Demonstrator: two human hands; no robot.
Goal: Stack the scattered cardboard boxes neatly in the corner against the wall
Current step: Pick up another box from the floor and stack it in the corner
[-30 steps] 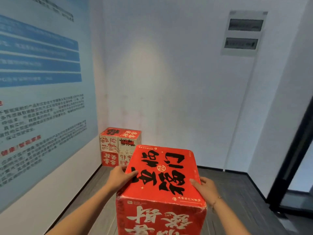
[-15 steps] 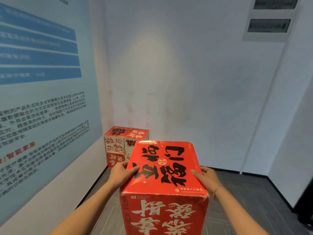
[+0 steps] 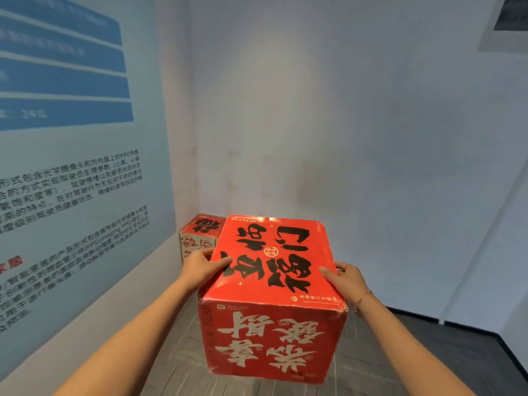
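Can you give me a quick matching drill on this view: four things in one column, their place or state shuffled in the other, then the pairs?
Things:
1. carried red box
2. corner box
3. left hand
4. wall poster

Places or states:
A. on the floor where the two walls meet
B. on the left wall, blue bars above printed text
C. held up between both hands
D. gripping the carried box's left top edge

Pairs: 1-C, 2-A, 3-D, 4-B. The right hand grips the opposite edge.
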